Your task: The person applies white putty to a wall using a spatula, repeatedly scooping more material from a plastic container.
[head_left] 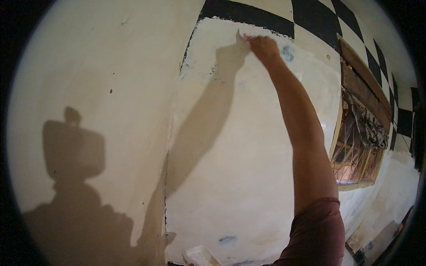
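My right arm stretches up to the top of the white wall panel (230, 168). My right hand (265, 48) is closed round what looks like a putty knife (240, 36), its thin blade against the wall just under a black painted block (248, 15). Rough white filler (217, 21) lines the edge there. At the lower edge of the view a white container (200, 256) with whitish stuff on it tilts in front of the wall. A sliver of my left hand (191, 264) shows against it; most of that hand is out of the picture.
A cream wall (111, 35) meets the panel at a corner on the left and carries my shadow. To the right is a wood-framed window (355, 155) with bars and a grey cloth (370, 126) hanging over it. Black-and-white checks run along the top.
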Tool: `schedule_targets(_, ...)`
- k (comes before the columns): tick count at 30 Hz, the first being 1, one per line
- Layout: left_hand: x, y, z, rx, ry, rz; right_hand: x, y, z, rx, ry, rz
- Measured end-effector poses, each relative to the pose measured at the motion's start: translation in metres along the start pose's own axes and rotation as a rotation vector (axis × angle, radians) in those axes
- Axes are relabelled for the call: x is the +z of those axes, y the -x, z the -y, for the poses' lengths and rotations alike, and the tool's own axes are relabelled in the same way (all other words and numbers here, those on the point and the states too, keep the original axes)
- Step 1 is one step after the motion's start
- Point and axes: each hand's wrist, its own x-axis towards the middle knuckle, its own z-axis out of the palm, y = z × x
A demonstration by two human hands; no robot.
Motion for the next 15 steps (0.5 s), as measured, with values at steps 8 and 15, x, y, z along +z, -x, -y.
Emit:
schedule_targets(8, -0.038, 0.011, -0.013, 0.292, -0.400, 0.065, -0.089, 0.127, 0.024, 0.106, -0.265, 0.146)
schedule_targets(15, -0.037, -0.001, 0.048, 0.614, -0.604, -0.159, -0.037, 0.038, -0.077, 0.209, 0.023, -0.036)
